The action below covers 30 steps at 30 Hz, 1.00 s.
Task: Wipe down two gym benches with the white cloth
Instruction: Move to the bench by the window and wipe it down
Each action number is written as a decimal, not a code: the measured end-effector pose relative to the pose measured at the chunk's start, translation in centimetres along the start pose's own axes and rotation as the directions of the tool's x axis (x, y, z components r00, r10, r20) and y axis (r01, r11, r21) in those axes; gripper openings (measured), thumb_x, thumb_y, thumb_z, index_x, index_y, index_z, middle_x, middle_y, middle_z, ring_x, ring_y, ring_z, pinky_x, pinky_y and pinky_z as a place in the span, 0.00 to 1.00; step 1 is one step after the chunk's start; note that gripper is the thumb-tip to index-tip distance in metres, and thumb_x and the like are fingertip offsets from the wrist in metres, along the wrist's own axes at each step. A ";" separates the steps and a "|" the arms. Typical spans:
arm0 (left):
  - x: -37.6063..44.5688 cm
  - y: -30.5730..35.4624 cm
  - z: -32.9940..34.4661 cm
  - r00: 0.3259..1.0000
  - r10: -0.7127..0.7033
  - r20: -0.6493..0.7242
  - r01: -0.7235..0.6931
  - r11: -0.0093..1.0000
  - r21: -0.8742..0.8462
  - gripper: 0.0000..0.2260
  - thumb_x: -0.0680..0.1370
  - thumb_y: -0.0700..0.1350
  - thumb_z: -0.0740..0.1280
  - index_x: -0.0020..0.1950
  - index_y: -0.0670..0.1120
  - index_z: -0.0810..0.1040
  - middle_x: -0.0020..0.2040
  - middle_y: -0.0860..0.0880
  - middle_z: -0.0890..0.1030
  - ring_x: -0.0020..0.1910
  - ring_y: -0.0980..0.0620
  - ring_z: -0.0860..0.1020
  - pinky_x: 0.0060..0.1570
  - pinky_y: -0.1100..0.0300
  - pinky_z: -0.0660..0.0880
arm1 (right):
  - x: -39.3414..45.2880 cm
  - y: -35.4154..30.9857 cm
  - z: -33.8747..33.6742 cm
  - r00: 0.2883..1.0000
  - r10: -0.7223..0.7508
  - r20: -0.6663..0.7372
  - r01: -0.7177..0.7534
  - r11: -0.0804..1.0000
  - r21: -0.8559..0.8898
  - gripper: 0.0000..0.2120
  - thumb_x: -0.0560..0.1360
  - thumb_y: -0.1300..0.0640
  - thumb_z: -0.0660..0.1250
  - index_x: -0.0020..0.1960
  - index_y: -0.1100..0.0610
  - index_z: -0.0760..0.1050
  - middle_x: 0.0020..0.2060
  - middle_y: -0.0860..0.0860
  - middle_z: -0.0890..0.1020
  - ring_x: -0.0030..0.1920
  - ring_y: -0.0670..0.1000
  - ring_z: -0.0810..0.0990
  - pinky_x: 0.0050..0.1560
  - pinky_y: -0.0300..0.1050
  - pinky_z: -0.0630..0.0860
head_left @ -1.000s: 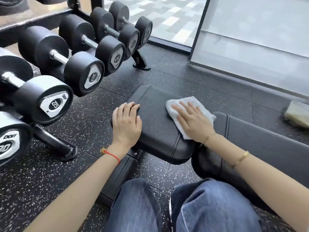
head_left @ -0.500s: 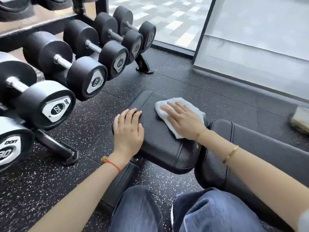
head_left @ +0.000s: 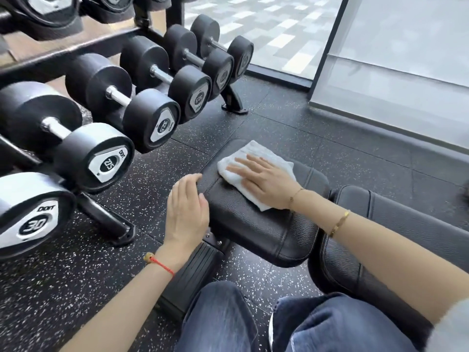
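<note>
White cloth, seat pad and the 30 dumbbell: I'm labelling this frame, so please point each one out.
white cloth (head_left: 256,152): head view, bare far corner.
seat pad (head_left: 256,224): head view, bare top leather.
30 dumbbell (head_left: 33,222): head view, end-cap label.

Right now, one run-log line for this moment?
right hand flat, pressing white cloth | black padded bench seat | left hand resting on seat's left edge

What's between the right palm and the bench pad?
In the head view, the white cloth lies flat between the right hand and the seat pad; the fingers press it down.
</note>
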<state>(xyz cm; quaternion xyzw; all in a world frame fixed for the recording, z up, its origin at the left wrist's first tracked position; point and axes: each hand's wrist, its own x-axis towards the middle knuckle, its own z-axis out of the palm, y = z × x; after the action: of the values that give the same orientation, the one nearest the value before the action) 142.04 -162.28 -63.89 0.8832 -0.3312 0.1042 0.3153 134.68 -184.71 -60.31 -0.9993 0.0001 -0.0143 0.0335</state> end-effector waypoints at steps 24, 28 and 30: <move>1.5 1.7 -1.0 0.999 0.051 0.018 -0.050 0.998 -0.041 0.17 0.80 0.39 0.58 0.69 0.43 0.71 0.67 0.45 0.74 0.68 0.45 0.70 0.70 0.47 0.65 | -4.6 -6.9 0.8 0.997 0.072 -0.002 -0.072 0.995 -0.075 0.25 0.83 0.45 0.45 0.79 0.48 0.54 0.78 0.53 0.59 0.79 0.59 0.54 0.78 0.57 0.49; 2.9 2.6 0.2 0.991 0.125 0.055 -0.122 0.991 -0.049 0.18 0.80 0.39 0.58 0.71 0.41 0.71 0.69 0.44 0.73 0.71 0.45 0.69 0.72 0.44 0.63 | -8.0 -3.9 0.2 0.997 0.069 0.017 -0.069 0.997 -0.023 0.23 0.83 0.45 0.48 0.78 0.45 0.58 0.77 0.50 0.62 0.78 0.57 0.57 0.78 0.57 0.53; 3.1 3.3 1.2 0.983 0.156 0.095 -0.154 0.988 -0.032 0.18 0.81 0.40 0.58 0.72 0.43 0.71 0.71 0.45 0.72 0.72 0.46 0.67 0.74 0.44 0.60 | -7.9 -0.4 -0.2 0.968 0.249 0.003 -0.249 0.968 -0.036 0.23 0.84 0.46 0.48 0.78 0.45 0.55 0.78 0.50 0.59 0.79 0.56 0.54 0.78 0.54 0.48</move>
<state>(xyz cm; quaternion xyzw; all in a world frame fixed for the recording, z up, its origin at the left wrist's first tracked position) 142.26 -166.58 -62.00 0.8548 -0.4152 0.0811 0.3005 126.76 -184.34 -60.30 -0.9919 0.1257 -0.0062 0.0171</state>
